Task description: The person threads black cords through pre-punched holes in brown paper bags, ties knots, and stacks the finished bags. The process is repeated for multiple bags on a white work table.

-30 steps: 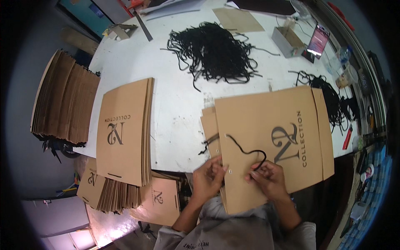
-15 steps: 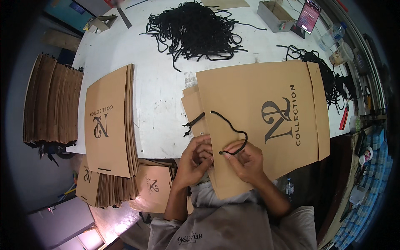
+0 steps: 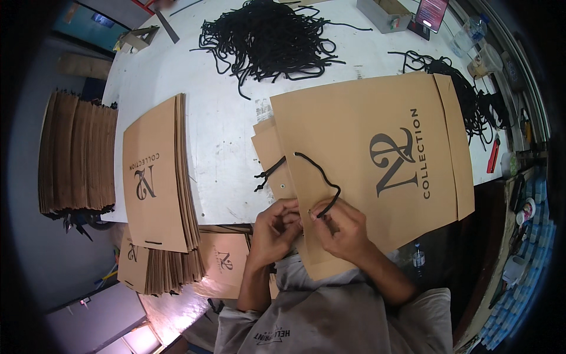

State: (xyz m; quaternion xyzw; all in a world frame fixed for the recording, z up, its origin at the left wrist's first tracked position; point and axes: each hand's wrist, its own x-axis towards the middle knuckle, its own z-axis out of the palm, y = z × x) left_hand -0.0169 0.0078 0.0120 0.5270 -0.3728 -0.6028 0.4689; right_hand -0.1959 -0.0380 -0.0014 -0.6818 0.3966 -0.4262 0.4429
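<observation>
Flat paper bag (image 3: 377, 171) lies centre frame on the white bench (image 3: 224, 118), near edge at the body. Right hand (image 3: 342, 227) pinches the black cord (image 3: 321, 180) end; left hand (image 3: 274, 227) grips the bag's edge beside it. Cord's soft & limp, so hold near its tip; bag's light, creases easily.

Both hands (image 3: 277, 230) (image 3: 342, 227) together, fingertips pinched

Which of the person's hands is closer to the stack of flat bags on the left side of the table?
Left. The left hand is at the bag's near edge, on the side toward the stack of flat bags; the right hand sits beyond it, pinching the black cord.
</observation>
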